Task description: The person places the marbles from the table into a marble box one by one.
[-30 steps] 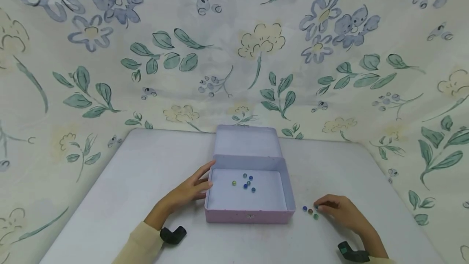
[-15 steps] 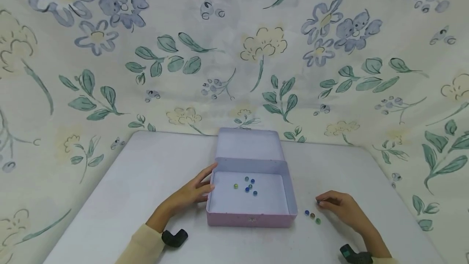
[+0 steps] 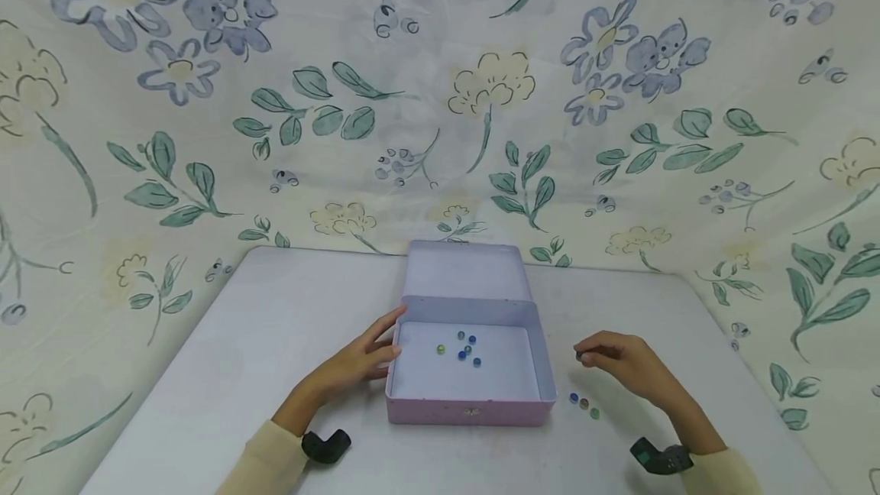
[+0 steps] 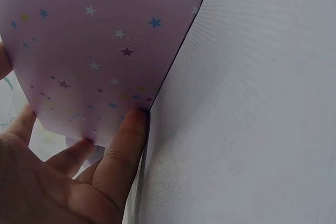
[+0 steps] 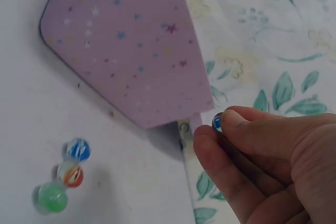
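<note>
A pink tin box [image 3: 470, 412] with star prints stands with its lid [image 3: 467, 272] tipped back. Several marbles, such as a yellow-green marble [image 3: 441, 349], lie on its floor. My left hand [image 3: 354, 361] rests against the box's left wall, fingers spread and fairly straight. To the right of the box, my right hand [image 3: 629, 363] pinches a blue marble [image 5: 217, 122] between thumb and forefinger, raised above the table. Below that hand lie a blue-and-white marble [image 5: 78, 149], an orange-and-white marble [image 5: 70, 174] and a green marble [image 5: 52, 198] in a slanting row.
The white table [image 3: 309, 281] reaches back to a floral cloth [image 3: 412, 98] that hangs behind and along the sides. Each wrist wears a black device, the left device [image 3: 326, 447] close to the table and the right device [image 3: 661, 457] nearer the right edge.
My right hand has picked the blue marble up from beside the other three and carried it up and leftward, closer to the box. The left hand stays against the box.
</note>
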{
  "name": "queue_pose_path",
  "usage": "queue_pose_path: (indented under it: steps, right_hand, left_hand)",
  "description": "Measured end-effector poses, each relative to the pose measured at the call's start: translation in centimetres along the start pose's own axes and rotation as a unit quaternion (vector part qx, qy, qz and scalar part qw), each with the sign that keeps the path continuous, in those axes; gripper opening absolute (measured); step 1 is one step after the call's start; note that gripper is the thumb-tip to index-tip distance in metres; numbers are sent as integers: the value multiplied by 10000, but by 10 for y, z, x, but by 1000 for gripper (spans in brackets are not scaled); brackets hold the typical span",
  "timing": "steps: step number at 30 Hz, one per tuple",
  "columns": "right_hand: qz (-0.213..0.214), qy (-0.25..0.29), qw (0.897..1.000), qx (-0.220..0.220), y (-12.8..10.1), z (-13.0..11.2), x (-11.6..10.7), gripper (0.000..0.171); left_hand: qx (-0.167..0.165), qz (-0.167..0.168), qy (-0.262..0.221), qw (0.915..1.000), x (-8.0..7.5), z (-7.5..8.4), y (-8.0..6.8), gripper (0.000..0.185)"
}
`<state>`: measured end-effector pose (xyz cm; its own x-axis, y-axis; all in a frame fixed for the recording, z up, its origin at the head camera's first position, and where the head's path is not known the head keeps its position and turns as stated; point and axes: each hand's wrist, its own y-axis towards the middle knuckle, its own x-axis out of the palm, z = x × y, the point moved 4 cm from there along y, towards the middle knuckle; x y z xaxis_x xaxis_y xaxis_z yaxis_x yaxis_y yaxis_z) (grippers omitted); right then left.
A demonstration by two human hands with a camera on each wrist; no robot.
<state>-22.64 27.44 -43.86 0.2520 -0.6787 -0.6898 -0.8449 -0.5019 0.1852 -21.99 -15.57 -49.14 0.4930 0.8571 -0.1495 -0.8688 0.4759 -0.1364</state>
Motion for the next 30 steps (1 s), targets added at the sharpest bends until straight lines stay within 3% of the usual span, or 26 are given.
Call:
queue_pose_path:
  steps: [13,21,30]
  right_hand:
    - [-581,-167,9968,-525,57,-48,10,19]
    - [-865,-293,9917,-907,83,-65,25,17]
    - [-1315,-598,9854,-903,116,-80,42,16]
  left_hand:
    - [-6,2,46,10000,-2,0,1,67]
    - [15,-65,13,10000,0,0,3,69]
    - [-23,26,38,10000,0,-1,2,67]
